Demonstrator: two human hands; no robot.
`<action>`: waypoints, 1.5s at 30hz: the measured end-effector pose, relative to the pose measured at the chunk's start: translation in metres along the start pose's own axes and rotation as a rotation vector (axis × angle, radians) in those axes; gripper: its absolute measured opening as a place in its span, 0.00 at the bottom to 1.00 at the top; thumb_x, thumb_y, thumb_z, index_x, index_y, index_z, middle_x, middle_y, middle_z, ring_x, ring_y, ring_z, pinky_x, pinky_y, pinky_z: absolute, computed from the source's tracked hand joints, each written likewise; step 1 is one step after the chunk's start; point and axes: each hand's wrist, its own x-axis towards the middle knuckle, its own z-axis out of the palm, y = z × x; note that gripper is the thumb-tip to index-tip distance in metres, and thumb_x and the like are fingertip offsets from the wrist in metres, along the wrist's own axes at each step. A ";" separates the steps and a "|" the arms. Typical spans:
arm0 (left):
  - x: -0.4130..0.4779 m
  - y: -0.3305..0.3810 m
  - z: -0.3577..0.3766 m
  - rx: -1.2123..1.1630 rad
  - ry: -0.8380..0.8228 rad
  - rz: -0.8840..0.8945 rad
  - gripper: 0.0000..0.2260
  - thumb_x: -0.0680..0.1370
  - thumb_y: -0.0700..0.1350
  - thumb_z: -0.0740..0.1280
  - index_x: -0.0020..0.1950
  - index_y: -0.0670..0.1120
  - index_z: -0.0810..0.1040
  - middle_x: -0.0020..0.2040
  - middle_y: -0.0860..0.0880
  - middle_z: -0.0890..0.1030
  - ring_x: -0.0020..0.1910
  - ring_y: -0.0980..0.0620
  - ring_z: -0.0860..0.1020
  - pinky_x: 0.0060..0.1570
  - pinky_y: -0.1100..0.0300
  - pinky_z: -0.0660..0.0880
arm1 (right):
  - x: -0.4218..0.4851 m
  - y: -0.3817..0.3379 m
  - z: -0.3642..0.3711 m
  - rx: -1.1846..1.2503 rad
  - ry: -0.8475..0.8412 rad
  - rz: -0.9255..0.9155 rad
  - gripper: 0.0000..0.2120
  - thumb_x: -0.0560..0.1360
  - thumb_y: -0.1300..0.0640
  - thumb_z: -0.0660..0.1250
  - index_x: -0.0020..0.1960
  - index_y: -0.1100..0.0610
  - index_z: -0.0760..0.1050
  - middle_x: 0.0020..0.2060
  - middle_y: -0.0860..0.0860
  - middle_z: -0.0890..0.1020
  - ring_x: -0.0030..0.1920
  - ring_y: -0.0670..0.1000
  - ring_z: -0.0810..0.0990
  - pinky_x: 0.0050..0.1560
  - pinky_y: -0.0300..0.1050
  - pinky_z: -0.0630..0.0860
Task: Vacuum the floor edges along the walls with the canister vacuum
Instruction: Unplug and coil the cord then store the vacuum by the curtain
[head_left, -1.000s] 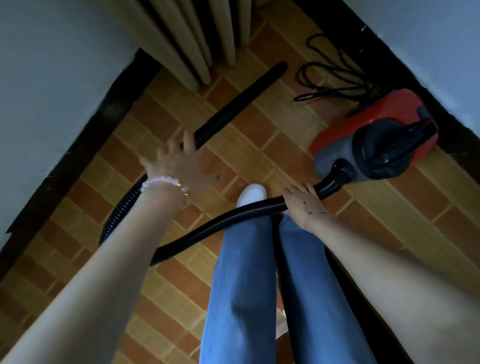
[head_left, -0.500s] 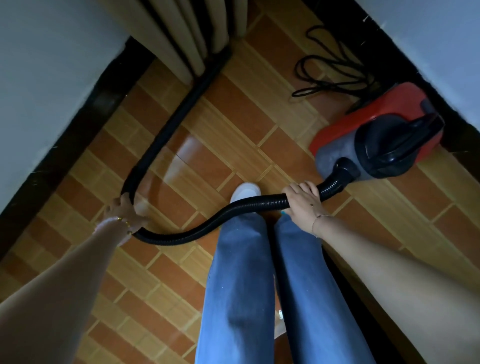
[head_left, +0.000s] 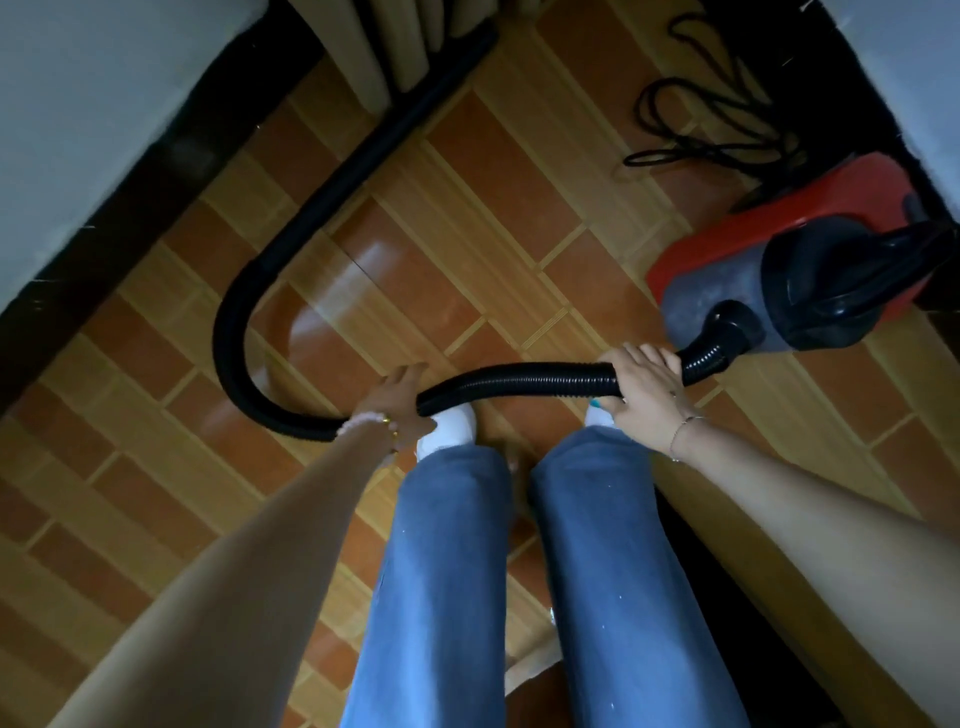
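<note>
While the hose (head_left: 519, 379) runs between them, left hand (head_left: 397, 402) and right hand (head_left: 644, 384) grasp it.

One wide-angle camera, worn on the person's head, looks forward and steeply down over both forearms and legs to the tiled floor (head_left: 467, 234). The left hand (head_left: 397, 400) and right hand (head_left: 644, 387) on the hose (head_left: 519, 378) sit near, at mid-frame; walls (head_left: 78, 104) bow in at both upper corners.

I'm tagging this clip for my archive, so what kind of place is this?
Probably a room in a home: patterned floor tiles, a curtain hanging down to them, and a red canister vacuum with its cord lying loose beside it.
</note>
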 end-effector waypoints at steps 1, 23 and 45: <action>0.002 0.003 0.006 0.009 -0.030 0.029 0.36 0.73 0.46 0.70 0.76 0.52 0.54 0.75 0.47 0.60 0.72 0.43 0.62 0.69 0.47 0.64 | -0.002 -0.001 -0.001 0.008 -0.007 0.020 0.15 0.72 0.58 0.66 0.59 0.56 0.72 0.52 0.50 0.76 0.56 0.53 0.71 0.59 0.43 0.56; -0.035 -0.035 0.032 0.057 0.389 0.214 0.20 0.75 0.46 0.67 0.66 0.48 0.69 0.57 0.45 0.72 0.59 0.43 0.68 0.58 0.49 0.65 | 0.006 -0.072 -0.018 -0.232 -0.229 -0.172 0.38 0.70 0.41 0.67 0.74 0.49 0.56 0.66 0.47 0.69 0.67 0.52 0.66 0.72 0.57 0.57; -0.111 -0.165 -0.085 -1.060 0.563 -0.687 0.45 0.70 0.54 0.73 0.77 0.45 0.50 0.75 0.41 0.58 0.72 0.39 0.62 0.67 0.39 0.65 | -0.021 -0.163 -0.009 -0.203 -0.345 -0.313 0.15 0.70 0.51 0.65 0.33 0.45 0.59 0.28 0.43 0.70 0.33 0.47 0.73 0.27 0.36 0.60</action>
